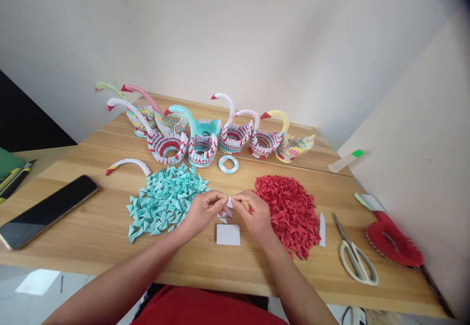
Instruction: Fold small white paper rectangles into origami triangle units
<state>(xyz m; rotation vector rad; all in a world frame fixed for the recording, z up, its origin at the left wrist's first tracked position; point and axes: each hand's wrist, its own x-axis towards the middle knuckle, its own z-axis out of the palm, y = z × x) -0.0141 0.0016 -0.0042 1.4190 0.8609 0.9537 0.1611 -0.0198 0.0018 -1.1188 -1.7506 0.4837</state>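
My left hand (201,211) and my right hand (254,214) meet over the wooden table (91,227), both pinching one small white folded paper piece (229,201) between their fingertips. A few white folded pieces (224,215) lie just under the hands, and a flat white paper rectangle (228,234) lies in front of them. A heap of teal folded triangles (164,198) sits by my left hand. A heap of red folded triangles (290,212) sits by my right hand.
Several modular paper swans (205,134) stand in a row at the back, with a loose white swan neck (128,164) and a small teal ring (228,164). A phone (47,210) lies left. Scissors (354,256), a red paper fan (394,243) and a glue tube (345,160) lie right.
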